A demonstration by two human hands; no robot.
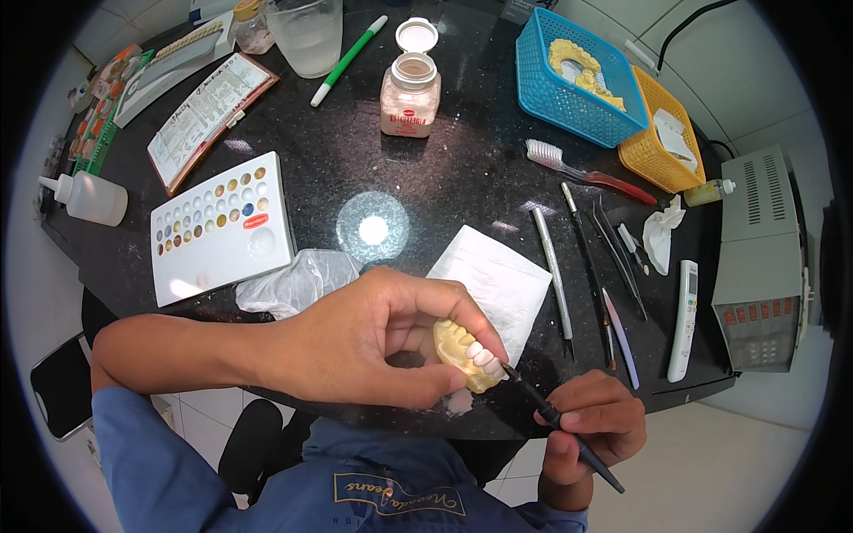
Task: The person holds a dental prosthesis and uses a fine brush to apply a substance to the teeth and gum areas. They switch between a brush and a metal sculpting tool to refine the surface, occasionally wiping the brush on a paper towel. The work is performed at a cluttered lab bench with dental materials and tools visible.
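Note:
Near the front edge of the black table, my left hand [382, 333] grips a yellow dental model [455, 348] between thumb and fingers. Several white teeth [482, 358] stand out along its right side. My right hand [591, 422] pinches a slim black-handled tool [555, 416], its tip touching or nearly touching the white teeth. The tip is too small to tell its kind. A white folded tissue [489, 280] lies flat just beyond the model. Below my left thumb is a small pinkish patch of powder or paste [459, 402] on the table edge.
To the left sit a white palette [218, 231] with coloured wells and a plastic bag [302, 280]. An open powder jar [410, 98] stands far centre. Tweezers [617, 249], a brush [586, 171], a blue basket [577, 75] and a remote control [684, 320] occupy the right.

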